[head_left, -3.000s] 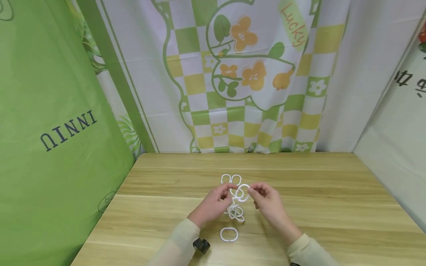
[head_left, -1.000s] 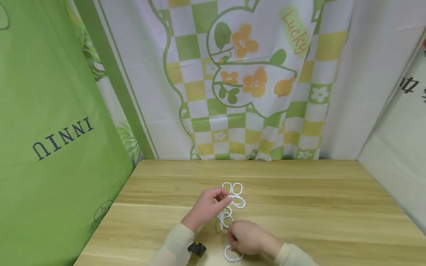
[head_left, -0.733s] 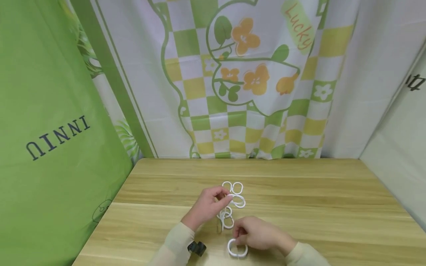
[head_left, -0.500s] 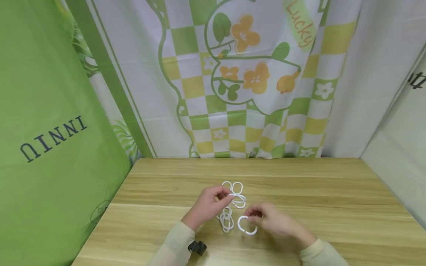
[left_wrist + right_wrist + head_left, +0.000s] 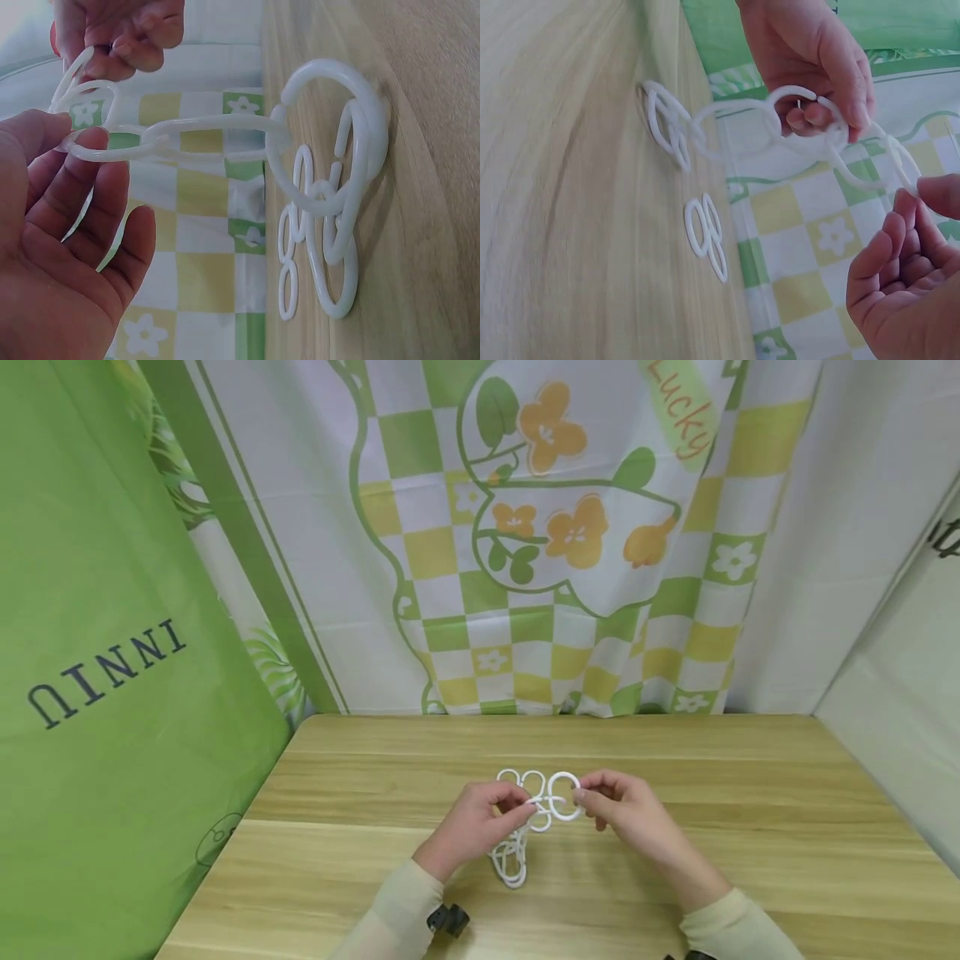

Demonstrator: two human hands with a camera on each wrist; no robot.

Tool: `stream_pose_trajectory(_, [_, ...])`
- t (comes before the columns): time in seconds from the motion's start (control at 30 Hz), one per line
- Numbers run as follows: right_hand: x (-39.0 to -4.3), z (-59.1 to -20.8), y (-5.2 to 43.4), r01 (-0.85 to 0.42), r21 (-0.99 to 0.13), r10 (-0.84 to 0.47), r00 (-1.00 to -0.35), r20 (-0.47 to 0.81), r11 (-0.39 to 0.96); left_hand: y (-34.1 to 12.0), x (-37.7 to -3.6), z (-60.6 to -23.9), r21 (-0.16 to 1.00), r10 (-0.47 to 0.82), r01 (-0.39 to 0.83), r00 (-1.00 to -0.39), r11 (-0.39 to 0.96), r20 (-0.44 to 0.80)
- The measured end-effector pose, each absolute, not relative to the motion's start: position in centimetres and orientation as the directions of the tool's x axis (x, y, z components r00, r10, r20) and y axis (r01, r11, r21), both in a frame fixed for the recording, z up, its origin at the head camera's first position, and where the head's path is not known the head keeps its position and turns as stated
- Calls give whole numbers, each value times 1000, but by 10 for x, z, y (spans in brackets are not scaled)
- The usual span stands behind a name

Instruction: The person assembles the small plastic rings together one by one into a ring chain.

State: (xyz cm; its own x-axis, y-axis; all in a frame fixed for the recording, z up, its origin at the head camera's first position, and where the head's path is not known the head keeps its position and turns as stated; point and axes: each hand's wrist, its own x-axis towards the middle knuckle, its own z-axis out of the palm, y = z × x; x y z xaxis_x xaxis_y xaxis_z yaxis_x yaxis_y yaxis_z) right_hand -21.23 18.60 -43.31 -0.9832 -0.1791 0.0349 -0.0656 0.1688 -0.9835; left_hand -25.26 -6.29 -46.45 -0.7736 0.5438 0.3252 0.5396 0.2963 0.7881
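White plastic C-shaped chain links are joined in a chain (image 5: 210, 122) that runs from my left hand (image 5: 480, 818) down to the tabletop. Thumb and fingers of the left hand pinch a link (image 5: 112, 156) near the chain's upper end. My right hand (image 5: 633, 814) pinches one more white link (image 5: 551, 796) at its right side, raised beside the left fingertips. This link overlaps the chain's end link (image 5: 847, 174) in the head and right wrist views. The chain's lower links (image 5: 375, 127) lie bunched on the wood.
Several loose white links (image 5: 690, 225) lie on the wooden table (image 5: 360, 877) behind the hands. A patterned curtain (image 5: 442, 635) hangs at the table's back edge, and a green cloth (image 5: 112, 793) on the left. Black wrist cameras (image 5: 448, 920) sit at the sleeves.
My right hand has picked up the link from the table's near side and brought it up and forward to the chain's end. My left hand stays pinching the chain.
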Motion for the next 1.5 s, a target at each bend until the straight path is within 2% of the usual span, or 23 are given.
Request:
stream_pose_trajectory(0.53, [-215,-444,174,0,-988,-126,-992,-20,156,-63,-253,-461,742,581,595,-736,308,349])
stream_pose_trajectory(0.7, [-216,-447,174,1,-986,-117,-993,-21,169,-64,-253,-461,728,580,603,-736,327,349])
stream_pose_trajectory(0.93, [-214,-448,172,-11,-980,-113,-994,-11,198,-67,-254,-464,685,584,654,-707,322,400])
stream_pose_trajectory(1.27, [-213,-450,170,-10,-979,-70,-998,-5,204,-70,-254,-465,680,586,670,-690,298,424])
stream_pose_trajectory(1.5, [-213,-450,168,3,-986,-55,-998,-13,165,-70,-255,-465,728,606,610,-718,312,342])
